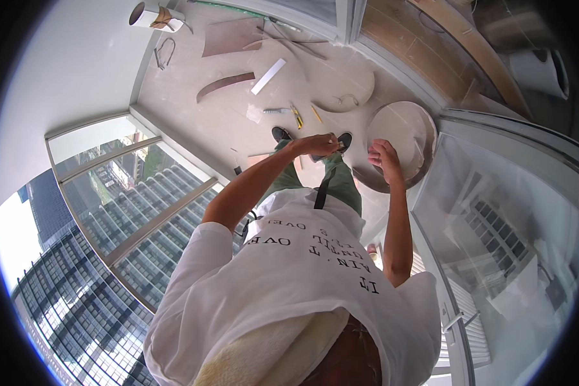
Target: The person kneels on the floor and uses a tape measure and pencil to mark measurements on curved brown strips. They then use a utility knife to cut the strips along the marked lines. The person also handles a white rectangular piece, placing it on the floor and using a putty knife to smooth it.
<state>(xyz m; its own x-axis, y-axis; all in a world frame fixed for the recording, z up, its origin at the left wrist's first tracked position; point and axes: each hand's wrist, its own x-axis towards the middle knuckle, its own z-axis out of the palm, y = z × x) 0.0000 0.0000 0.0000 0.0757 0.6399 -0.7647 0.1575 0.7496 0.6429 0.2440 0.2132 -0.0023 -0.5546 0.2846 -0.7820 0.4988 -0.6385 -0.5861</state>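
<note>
My left hand (323,145) is closed around a small object that I cannot make out, held above my dark shoes (280,134) and green trousers (336,180). To its right, my right hand (384,157) hangs with fingers apart and loosely bent, over a large round beige piece (400,125) on the floor; I see nothing held in it. Beyond my feet lie a yellow utility knife (297,117), a silver tool (275,110) and a thin yellow stick (316,114).
The tiled floor (167,96) holds curved offcuts (225,83), a flat brownish sheet (231,35) and a white strip (268,76). A white roll (145,16) leans by the wall. A tall window (148,212) is at my left, glass panels (495,244) at my right.
</note>
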